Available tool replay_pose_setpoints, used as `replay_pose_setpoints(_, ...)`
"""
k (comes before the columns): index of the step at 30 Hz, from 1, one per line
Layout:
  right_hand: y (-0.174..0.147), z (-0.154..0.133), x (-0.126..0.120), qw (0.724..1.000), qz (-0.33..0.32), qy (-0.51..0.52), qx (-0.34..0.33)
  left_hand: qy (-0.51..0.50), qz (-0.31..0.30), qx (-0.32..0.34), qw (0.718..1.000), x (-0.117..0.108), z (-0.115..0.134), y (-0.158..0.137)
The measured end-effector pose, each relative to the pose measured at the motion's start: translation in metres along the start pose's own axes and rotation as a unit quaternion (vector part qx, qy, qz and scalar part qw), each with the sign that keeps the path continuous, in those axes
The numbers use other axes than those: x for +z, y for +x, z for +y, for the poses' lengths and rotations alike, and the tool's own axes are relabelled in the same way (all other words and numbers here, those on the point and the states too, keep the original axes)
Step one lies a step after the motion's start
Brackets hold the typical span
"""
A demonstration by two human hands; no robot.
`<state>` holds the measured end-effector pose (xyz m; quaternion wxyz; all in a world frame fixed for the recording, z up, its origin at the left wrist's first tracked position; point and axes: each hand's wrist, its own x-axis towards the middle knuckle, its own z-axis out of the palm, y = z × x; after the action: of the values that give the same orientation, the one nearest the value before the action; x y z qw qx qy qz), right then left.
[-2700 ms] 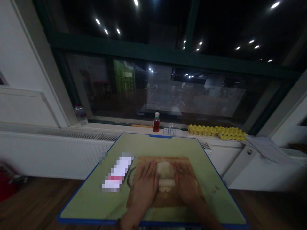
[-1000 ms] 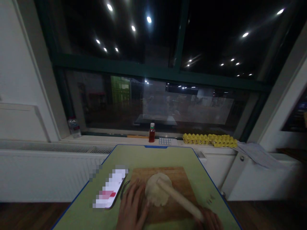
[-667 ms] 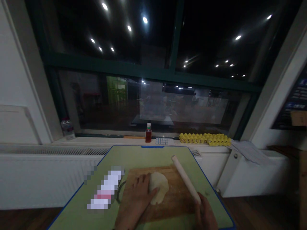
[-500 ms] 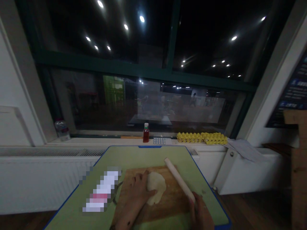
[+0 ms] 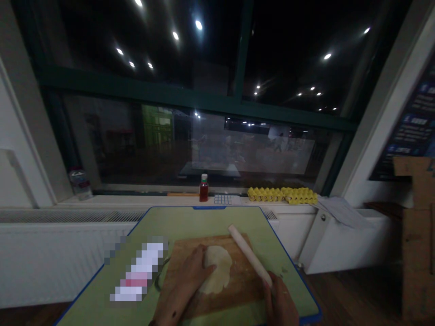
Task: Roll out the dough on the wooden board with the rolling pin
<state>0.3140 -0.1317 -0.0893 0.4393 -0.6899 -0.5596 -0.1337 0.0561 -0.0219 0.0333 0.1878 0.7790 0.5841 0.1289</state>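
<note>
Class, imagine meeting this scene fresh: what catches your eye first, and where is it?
Probably the pale flattened dough on the wooden board, with the left hand at its left edge and the right hand holding a rolling pin. Next, perhaps, the bumpy yellow tray on the windowsill, right of a red bottle. Above, bright lights stand out in the dark window.

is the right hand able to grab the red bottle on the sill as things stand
Probably not: the right hand grips the rolling pin, and the red bottle stands beyond the table's far edge.
</note>
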Motion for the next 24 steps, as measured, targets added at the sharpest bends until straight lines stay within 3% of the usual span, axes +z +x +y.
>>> replay_pose_setpoints(4,0.001,0.001,0.000,1.000,-0.004,0.001,-0.004,0.030,0.017,0.014,0.999,0.000,0.006,-0.001)
replay_pose_setpoints(12,0.002,0.009,-0.001,0.999,-0.008,-0.015,-0.031,0.019,-0.012,0.004,1.000,-0.001,0.020,0.002)
replay_pose_setpoints(24,0.002,-0.006,-0.004,1.000,0.007,-0.006,-0.008,-0.007,-0.025,0.014,1.000,0.005,0.016,0.019)
